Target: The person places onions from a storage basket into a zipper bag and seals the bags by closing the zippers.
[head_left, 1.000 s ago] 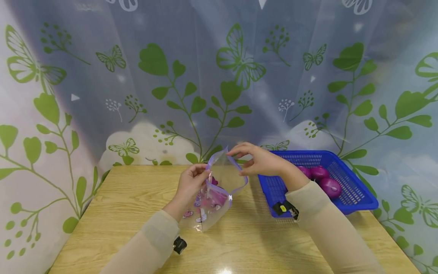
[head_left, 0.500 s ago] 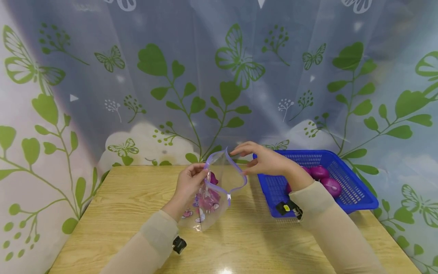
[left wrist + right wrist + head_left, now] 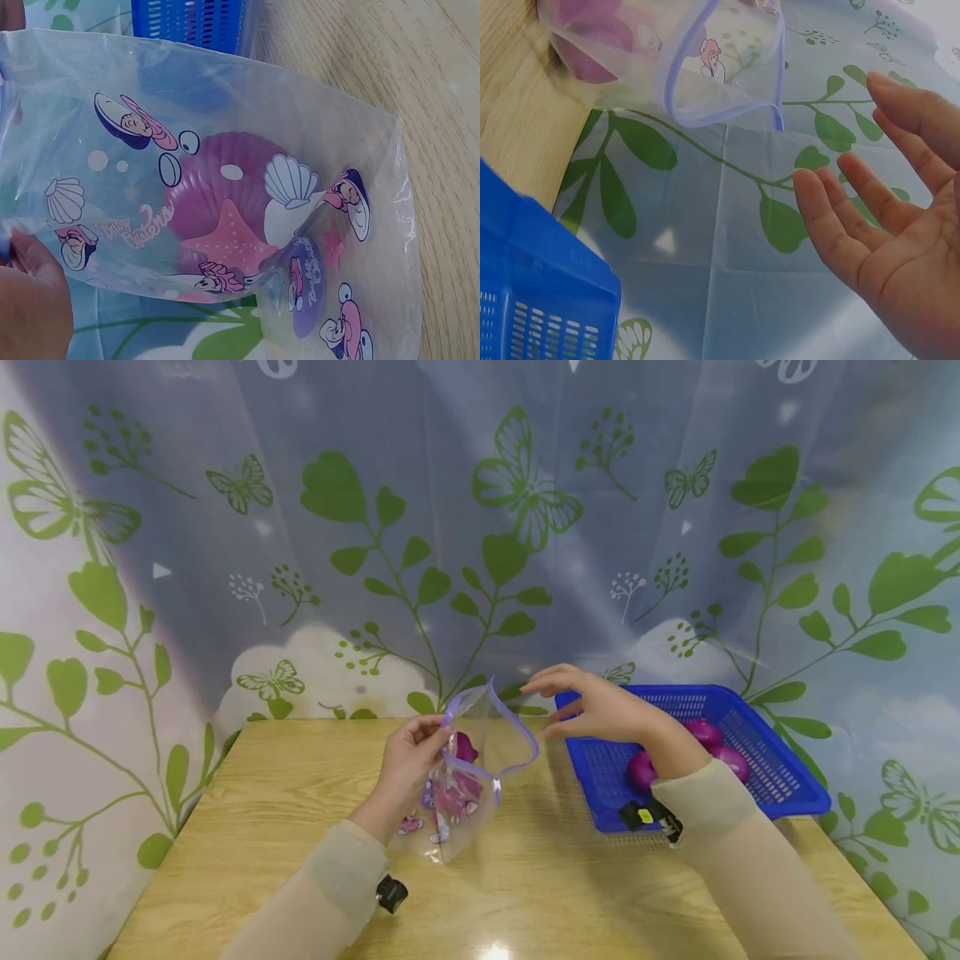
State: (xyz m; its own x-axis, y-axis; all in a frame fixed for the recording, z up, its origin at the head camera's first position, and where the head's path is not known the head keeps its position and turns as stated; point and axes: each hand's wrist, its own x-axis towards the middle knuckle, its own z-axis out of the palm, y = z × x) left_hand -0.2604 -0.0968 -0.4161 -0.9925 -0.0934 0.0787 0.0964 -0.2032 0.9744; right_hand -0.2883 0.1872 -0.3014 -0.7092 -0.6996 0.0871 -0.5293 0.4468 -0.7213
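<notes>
A clear plastic zip bag (image 3: pixel 457 822) with a purple edge and cartoon shell prints stands over the table, its mouth gaping to the right. My left hand (image 3: pixel 401 768) pinches the left side of its rim between thumb and fingers. Purple-red onion (image 3: pixel 217 176) skin shows through the printed wall in the left wrist view. My right hand (image 3: pixel 611 714) is off the bag, between its mouth and the blue basket (image 3: pixel 791 777), holding nothing. In the right wrist view, the fingers (image 3: pixel 829 217) of that hand are spread and slightly bent.
More red onions (image 3: pixel 703 732) lie in the basket, partly hidden behind my right wrist. The basket stands at the back right of the wooden table (image 3: pixel 300 827). A leaf-patterned curtain (image 3: pixel 420 568) hangs right behind the table's far edge.
My right hand has come away from the bag's rim and shifted right toward the basket. The left hand keeps its grip, moving slightly left with the bag.
</notes>
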